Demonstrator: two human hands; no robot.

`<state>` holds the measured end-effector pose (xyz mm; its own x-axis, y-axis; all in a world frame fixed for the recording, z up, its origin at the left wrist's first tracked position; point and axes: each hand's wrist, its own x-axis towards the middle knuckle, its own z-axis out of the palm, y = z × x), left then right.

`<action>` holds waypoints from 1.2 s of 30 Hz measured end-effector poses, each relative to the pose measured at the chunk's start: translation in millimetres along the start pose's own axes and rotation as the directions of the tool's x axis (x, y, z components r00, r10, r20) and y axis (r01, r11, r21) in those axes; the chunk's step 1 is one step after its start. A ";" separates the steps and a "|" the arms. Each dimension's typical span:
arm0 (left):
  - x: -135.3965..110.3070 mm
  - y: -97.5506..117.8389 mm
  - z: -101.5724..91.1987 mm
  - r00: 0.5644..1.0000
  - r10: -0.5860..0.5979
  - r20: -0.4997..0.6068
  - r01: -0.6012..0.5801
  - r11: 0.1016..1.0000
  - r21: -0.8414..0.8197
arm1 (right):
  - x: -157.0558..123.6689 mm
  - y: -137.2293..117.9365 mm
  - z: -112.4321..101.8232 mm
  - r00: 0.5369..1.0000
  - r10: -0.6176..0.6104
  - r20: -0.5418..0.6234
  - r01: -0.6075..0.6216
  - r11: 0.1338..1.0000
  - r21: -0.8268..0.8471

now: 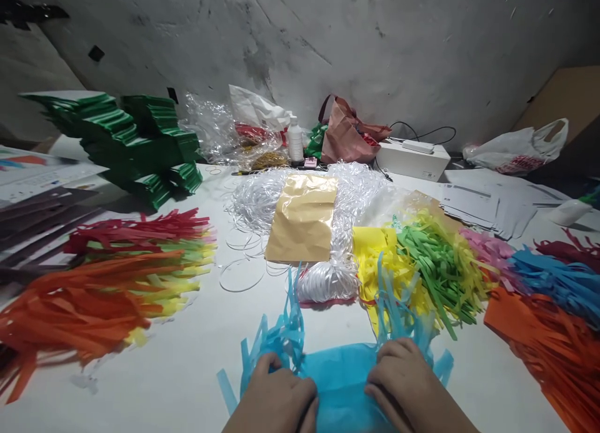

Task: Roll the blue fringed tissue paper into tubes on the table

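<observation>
A sheet of blue tissue paper [340, 380], cut into fringe at both sides, lies at the front of the white table. My left hand [284, 392] grips its left part, fingers curled in, with blue strips standing up behind the knuckles. On the right part, my right hand [405, 380] is closed in the same way. Smooth uncut paper stretches between the two hands. Just beyond them is a bundle of white string [328, 283]. Yellow fringed paper [375, 252] lies past my right hand, partly behind the blue strips.
Orange fringe [94, 302] and red fringe [145, 233] lie left; green [434, 258], blue [557, 283] and orange fringe [553, 352] lie right. A brown paper sheet [302, 217] rests on loose white string [255, 199]. Green stacked paper [140, 145], a bottle [295, 142] and bags stand farther back.
</observation>
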<state>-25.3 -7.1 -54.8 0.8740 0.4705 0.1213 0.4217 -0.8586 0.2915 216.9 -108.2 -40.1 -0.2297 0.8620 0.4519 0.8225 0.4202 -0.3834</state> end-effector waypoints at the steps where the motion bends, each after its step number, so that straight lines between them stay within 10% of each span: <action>1: -0.2 -2.6 4.0 1.000 -0.026 0.000 0.026 1.000 -0.008 | 0.3 -0.8 0.5 1.000 0.013 -0.004 -0.013 1.000 -0.005; 10: -3.0 -5.5 -0.6 0.995 0.088 0.044 -0.091 0.993 0.068 | 2.5 2.9 3.9 0.993 -0.116 -0.025 0.117 0.993 0.015; 17: 3.5 -6.9 34.0 0.900 0.250 -0.356 -0.235 0.968 0.086 | -5.9 10.8 16.9 0.977 -0.198 -0.073 0.200 0.979 0.026; 27: 7.9 0.3 -14.3 0.999 0.016 0.040 -0.017 1.000 0.026 | -5.0 12.3 28.1 0.982 -0.014 -0.186 0.010 1.000 -0.023; 36: 7.2 -8.9 3.3 0.991 -0.093 -0.098 0.097 0.994 0.042 | 6.9 6.3 25.2 0.995 0.047 -0.084 -0.052 0.996 -0.069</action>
<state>-21.9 3.3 -59.7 0.8035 0.5656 0.1857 0.5143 -0.8166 0.2620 207.4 -92.5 -59.7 -0.1466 0.8538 0.4996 0.8671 0.3539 -0.3504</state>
